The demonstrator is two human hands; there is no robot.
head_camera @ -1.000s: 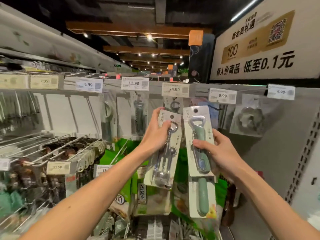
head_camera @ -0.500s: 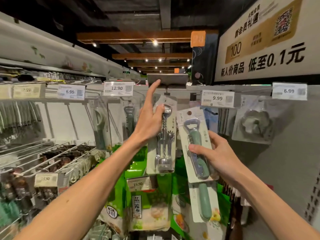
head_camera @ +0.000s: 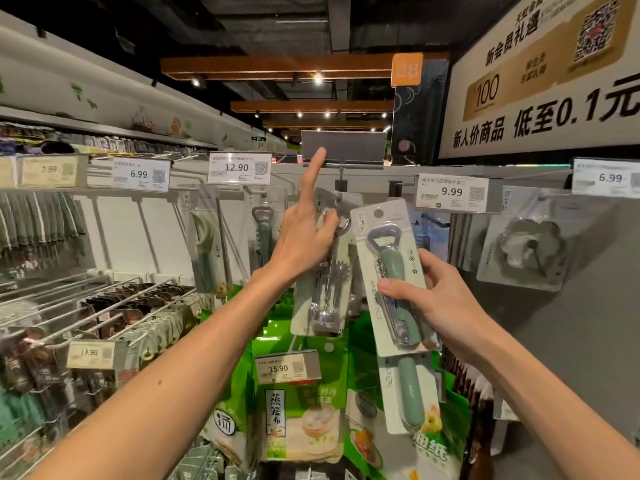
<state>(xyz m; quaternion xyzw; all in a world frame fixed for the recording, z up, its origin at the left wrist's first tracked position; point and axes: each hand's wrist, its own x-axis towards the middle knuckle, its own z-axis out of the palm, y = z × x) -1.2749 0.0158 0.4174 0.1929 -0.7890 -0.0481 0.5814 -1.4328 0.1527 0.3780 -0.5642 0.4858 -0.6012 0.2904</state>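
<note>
Our left hand (head_camera: pixel 304 244) pinches the corkscrew pack (head_camera: pixel 325 296) at six o'clock of the hook (head_camera: pixel 341 183), forefinger (head_camera: pixel 311 174) propping the price flap (head_camera: pixel 344 147) at twelve o'clock. Our right hand (head_camera: pixel 446 299) grips the bottle opener pack (head_camera: pixel 391 258) at its three o'clock. Should the flap drop, we could miss the hook.

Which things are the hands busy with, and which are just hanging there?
In use: left hand, corkscrew pack, flipped-up price flap, right hand, green bottle opener pack.
Just hanging: 9.99 price tag, green bags, flower-shaped pack.
</note>
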